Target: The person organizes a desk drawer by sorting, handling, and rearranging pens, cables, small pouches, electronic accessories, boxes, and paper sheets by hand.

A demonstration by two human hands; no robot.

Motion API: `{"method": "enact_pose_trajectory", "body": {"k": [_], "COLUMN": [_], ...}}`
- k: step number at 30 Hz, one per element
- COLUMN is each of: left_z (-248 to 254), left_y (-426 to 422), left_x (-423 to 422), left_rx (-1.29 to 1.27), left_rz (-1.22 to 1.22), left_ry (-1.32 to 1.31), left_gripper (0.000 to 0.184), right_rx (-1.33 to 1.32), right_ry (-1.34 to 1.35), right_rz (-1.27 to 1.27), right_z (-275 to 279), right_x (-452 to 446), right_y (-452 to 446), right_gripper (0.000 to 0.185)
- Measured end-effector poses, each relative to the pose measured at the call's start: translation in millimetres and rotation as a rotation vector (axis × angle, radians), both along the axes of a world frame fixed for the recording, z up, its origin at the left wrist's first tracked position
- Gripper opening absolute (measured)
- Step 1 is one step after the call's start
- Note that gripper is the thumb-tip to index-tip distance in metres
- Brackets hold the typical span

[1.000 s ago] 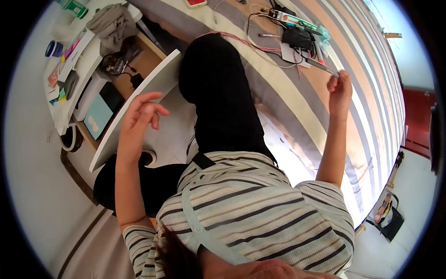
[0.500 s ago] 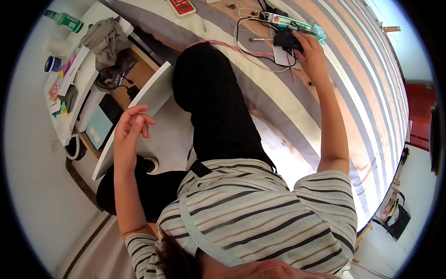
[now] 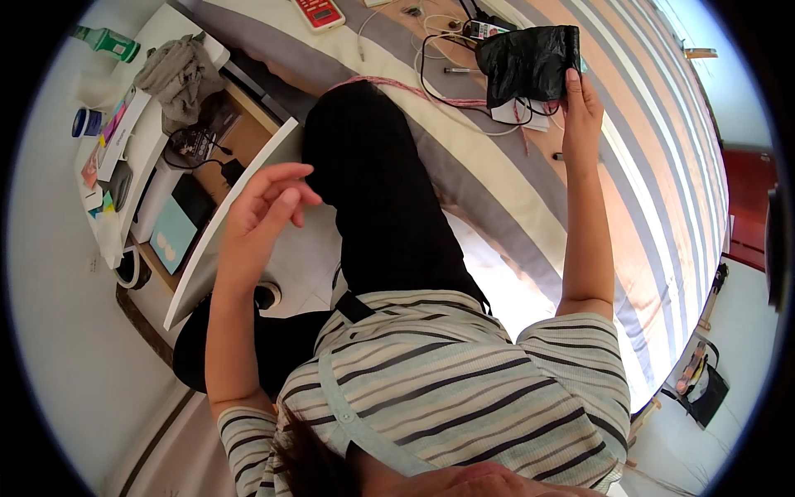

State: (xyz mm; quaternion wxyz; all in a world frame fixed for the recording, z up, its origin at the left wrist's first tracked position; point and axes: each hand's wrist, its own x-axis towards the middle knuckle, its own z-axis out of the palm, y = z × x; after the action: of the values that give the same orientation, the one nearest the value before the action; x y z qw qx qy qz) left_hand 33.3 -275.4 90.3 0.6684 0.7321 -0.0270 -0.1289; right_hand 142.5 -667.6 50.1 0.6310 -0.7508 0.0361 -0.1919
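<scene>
My right hand [image 3: 583, 103] pinches the right edge of a black plastic bag [image 3: 530, 65], which looks flat and crinkled, between thumb and fingers. It is raised over the striped bed, hiding part of the small things behind it. Beneath it lie a white card-like piece [image 3: 520, 116] and a tangle of cables [image 3: 425, 73]. Over by the pulled-out drawer, my left hand [image 3: 269, 207] hovers with loosely bent fingers spread apart and nothing in them.
The open drawer [image 3: 240, 112] holds a black cable with an adapter [image 3: 233, 169] and a light blue box [image 3: 174, 232]. A grey cloth [image 3: 180, 79] lies on the white desk, near a green bottle [image 3: 108, 43]. A red-and-white calculator-like device [image 3: 319, 13] rests on the bed.
My right hand has lifted the black bag off the bed, and it now hangs spread out. My left hand has shifted slightly right and up.
</scene>
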Motion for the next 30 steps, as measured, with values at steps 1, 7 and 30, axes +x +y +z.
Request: {"method": "enact_pose_trajectory", "body": {"k": [1,7,30], "left_z": [0,6,-1], "left_y": [-2,-31,-24], "left_x": [3,20,4], "left_rx": [-0.001,-0.102,-0.108], "left_rz": [-0.002,-0.010,0.046], "left_ry": [-0.001,-0.021,-0.047], "left_gripper": [0.027,0.036,0.025], "right_rx": [-0.001,0.458,0.144], "right_ry": [-0.001,0.134,-0.135], "right_rz": [-0.002,0.219,0.784], "right_z": [3,16,10], "right_x": [-1,-19,-67], "right_y": [2,31,177], "right_gripper": [0.028,0.026,0.018]}}
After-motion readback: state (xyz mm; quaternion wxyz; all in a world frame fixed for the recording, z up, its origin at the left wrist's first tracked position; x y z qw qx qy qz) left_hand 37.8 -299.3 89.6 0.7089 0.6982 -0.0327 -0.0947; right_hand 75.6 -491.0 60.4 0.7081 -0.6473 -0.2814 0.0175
